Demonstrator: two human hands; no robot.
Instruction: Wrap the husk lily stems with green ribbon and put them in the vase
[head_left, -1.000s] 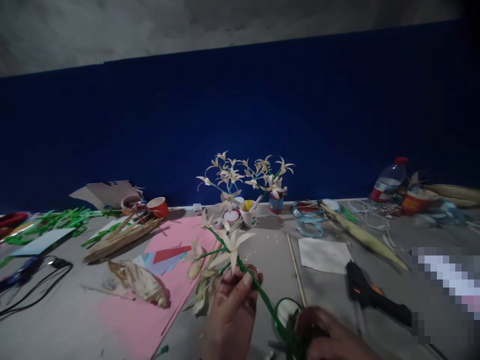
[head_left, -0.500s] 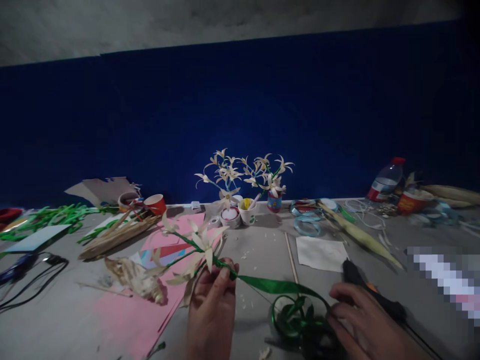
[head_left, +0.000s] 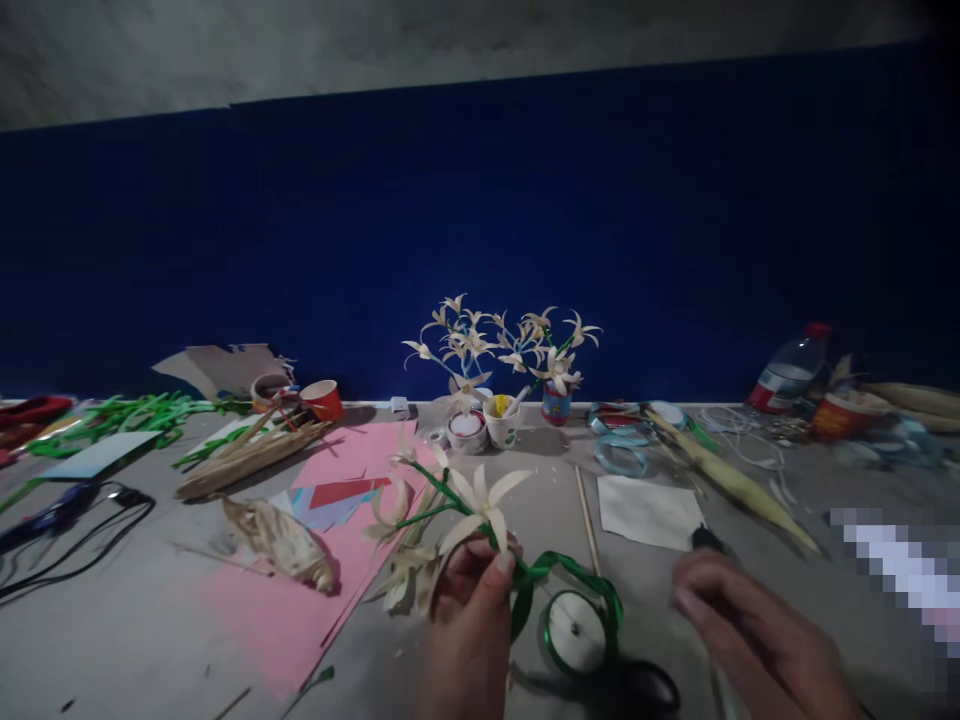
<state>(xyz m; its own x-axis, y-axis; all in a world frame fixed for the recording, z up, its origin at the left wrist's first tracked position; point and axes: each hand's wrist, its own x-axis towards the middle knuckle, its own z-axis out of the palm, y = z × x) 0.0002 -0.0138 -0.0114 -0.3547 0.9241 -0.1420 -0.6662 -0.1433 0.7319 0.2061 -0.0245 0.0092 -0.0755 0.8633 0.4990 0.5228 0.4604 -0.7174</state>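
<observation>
Blue panel filled the upper frame. Lower right, our right hand had come off the green ribbon, fingers curled; whether it held anything, we couldn't tell. Lower centre, our left hand gripped the flower spray. The green ribbon, stretched between hands moments earlier, curled slack near its spool; we judged the wrap might loosen. Bottle label, right: unreadable.

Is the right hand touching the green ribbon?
No, there is a gap between the right hand and the green ribbon.
</observation>
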